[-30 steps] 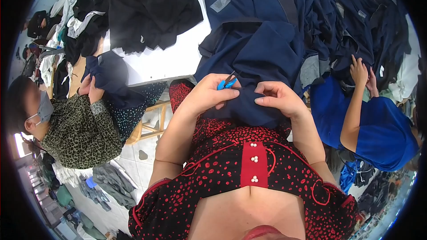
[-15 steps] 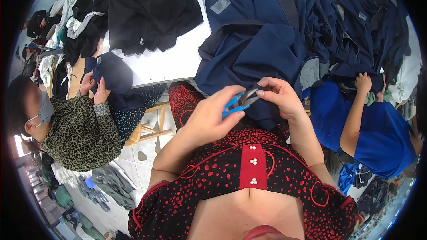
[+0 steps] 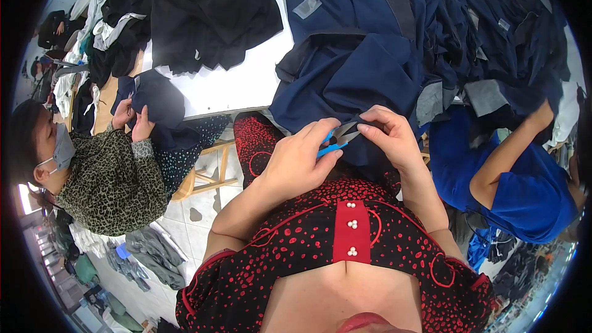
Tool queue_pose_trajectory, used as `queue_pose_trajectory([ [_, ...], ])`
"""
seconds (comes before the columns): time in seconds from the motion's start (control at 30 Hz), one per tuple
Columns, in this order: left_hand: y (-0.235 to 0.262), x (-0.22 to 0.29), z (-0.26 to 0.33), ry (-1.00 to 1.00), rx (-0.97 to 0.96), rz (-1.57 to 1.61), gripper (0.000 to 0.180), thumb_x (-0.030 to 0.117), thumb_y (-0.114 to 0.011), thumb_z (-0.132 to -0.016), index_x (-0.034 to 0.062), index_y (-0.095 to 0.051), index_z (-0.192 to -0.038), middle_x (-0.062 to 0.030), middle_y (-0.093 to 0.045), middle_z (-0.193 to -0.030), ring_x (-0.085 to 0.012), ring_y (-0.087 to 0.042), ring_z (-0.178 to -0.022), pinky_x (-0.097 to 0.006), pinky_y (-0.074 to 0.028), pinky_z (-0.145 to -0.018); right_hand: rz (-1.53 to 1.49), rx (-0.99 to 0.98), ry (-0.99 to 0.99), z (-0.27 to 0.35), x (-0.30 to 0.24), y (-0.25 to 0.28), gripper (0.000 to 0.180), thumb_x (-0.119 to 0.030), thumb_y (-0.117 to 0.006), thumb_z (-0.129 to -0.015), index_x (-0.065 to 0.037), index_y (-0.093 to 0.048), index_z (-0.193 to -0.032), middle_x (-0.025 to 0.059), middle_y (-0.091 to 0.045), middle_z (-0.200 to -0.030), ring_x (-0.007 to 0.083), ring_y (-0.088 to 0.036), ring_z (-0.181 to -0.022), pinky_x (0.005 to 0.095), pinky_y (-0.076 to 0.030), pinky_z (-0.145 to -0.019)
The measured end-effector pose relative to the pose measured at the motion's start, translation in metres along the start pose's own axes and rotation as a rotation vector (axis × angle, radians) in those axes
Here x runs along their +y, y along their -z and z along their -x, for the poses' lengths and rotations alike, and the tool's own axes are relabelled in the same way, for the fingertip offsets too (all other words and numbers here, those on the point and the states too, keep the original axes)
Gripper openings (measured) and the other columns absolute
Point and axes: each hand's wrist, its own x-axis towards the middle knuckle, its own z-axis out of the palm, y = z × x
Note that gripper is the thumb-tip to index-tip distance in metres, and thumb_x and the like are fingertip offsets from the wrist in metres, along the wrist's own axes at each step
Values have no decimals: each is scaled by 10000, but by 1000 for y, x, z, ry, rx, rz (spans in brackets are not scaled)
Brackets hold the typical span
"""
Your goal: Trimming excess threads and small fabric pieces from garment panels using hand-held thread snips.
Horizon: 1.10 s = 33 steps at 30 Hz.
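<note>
My left hand (image 3: pixel 301 157) is closed around blue-handled thread snips (image 3: pixel 332 148), whose metal blades point to the right. Between the fingertips of my right hand (image 3: pixel 393 137) is pinched an edge of a navy garment (image 3: pixel 357 77). The blade tips lie right beside those fingertips, at the cloth; whether they touch a thread is too small to tell. From the table the garment hangs over the front edge toward my lap, with folds and a dark band on it.
On the white table (image 3: pixel 237 80) lies a black garment pile (image 3: pixel 209 15); more navy garments (image 3: pixel 512 31) heap at the right. A masked co-worker (image 3: pixel 111 179) sits at the left handling navy cloth. Another co-worker in blue (image 3: pixel 524 185) sits at the right. A wooden stool (image 3: pixel 209 176) stands at the left.
My left hand has brought the snips slightly right, closer to my right fingertips. The right-hand co-worker's arm has swung outward to the right, and a grey patch of cloth now shows there.
</note>
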Motion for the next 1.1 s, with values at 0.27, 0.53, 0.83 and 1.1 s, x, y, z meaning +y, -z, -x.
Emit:
queue_pose_trajectory([
  [0.27,-2,2,0,-4,34,12,376,129,-627,-795,38,-506,-1139,-171,-595,-964,-334,-616,-852,-360,-486,-730,52,63,12,2,-8,-7,122,-31,-623,-822,44,-605,-918,14,-527,-835,59,-493,-743,194,-388,-652],
  [0.53,-9,-4,1,-102,78,6,369,158,-606,-814,39,-480,-1140,-162,-586,-963,-344,-606,-815,-387,-494,-671,-100,71,-43,5,-11,-11,115,15,-614,-809,29,-600,-922,6,-519,-878,67,-492,-824,197,-391,-742],
  [0.83,-13,-6,1,-117,102,93,374,144,-626,-804,34,-480,-1131,-163,-602,-940,-338,-618,-816,-369,-492,-689,-43,44,24,8,-12,-11,80,17,-607,-808,27,-578,-882,11,-495,-852,73,-476,-797,196,-379,-712],
  [1.1,-21,-19,-2,-99,91,325,311,130,-609,-826,30,-483,-1092,-151,-614,-872,-301,-630,-797,-342,-478,-693,74,55,67,8,-15,-11,61,6,-600,-814,25,-565,-861,15,-492,-844,73,-471,-785,196,-369,-699],
])
